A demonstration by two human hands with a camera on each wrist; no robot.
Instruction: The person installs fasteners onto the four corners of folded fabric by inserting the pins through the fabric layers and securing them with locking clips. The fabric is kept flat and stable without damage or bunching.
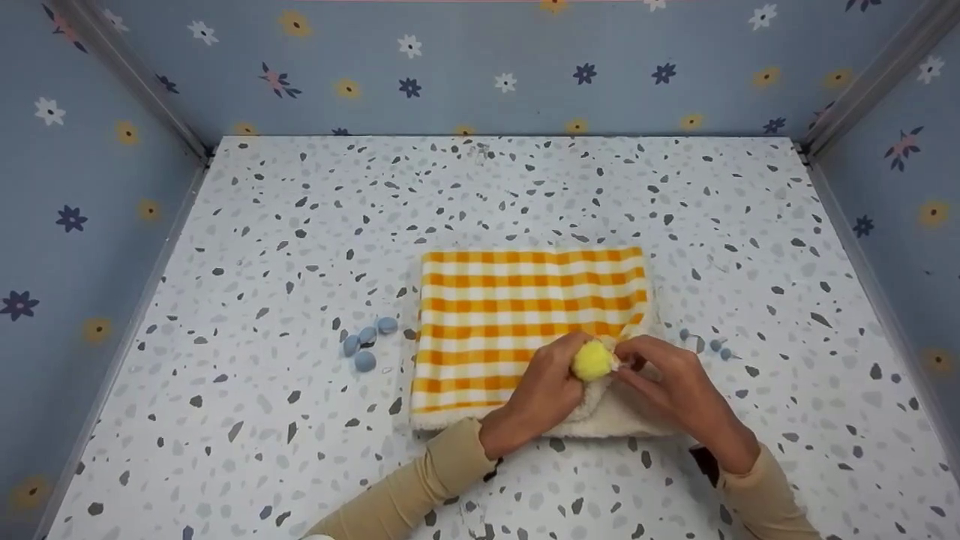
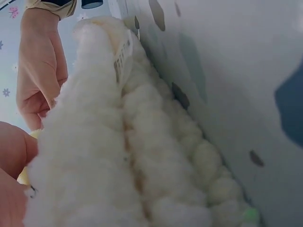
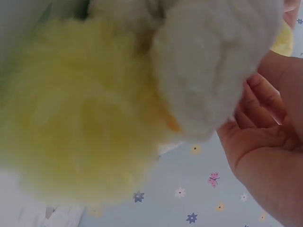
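In the head view, a folded blanket (image 1: 487, 300) with orange and white checks and a fluffy cream back lies on the speckled table (image 1: 300, 225). A yellow pom-pom (image 1: 592, 361) is over its turned corner, at the near right. The left hand (image 1: 538, 386) has its fingers bent round the pom-pom. The right hand (image 1: 682, 382) has bent fingers too, and their tips seem to pinch a pale bit of the blanket right beside it. Four round blue caps (image 1: 365, 361) sit left of the blanket, and smaller blue bits (image 1: 725, 353) sit to its right. A good way here is to hold the pom-pom steady on the left and make tiny, gentle pinches on the right, with no hard tugs.

The left wrist view is mostly thick cream fluff with a printed label (image 2: 122, 61) poking out. The fluff hides some fingertips, so pushing it aside would help.

In the right wrist view, a yellow fluffy ball (image 3: 80, 113) is big and blurry, next to cream fluff. I can't tell if it is the same pom-pom.
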